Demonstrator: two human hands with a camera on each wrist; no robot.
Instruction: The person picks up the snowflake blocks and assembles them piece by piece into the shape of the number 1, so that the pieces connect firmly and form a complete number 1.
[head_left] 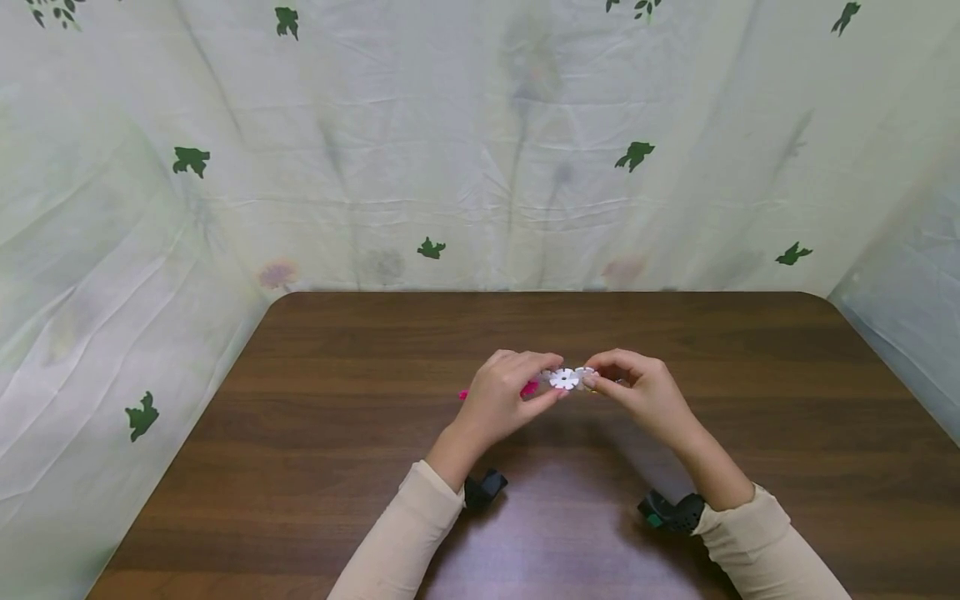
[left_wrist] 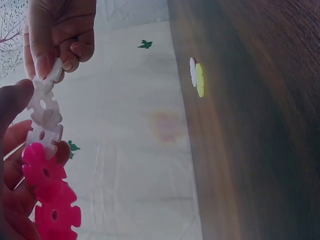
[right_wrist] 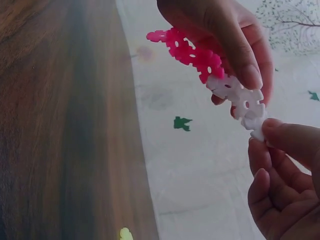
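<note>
A chain of interlocking snowflake discs hangs raised above the table between both hands. Its pink discs trail on the left side, linked to white discs at the right. My left hand pinches the white stretch between thumb and fingers, close to where pink meets white. With thumb and fingertips, my right hand grips the last white disc at the chain's end. Those fingertips partly cover that disc, so how firmly it is slotted into its neighbour cannot be told.
On the brown wooden table lie a yellow disc and a pale disc side by side; the right hand mostly hides them in the head view. A pale cloth with green bird shapes hangs behind the table.
</note>
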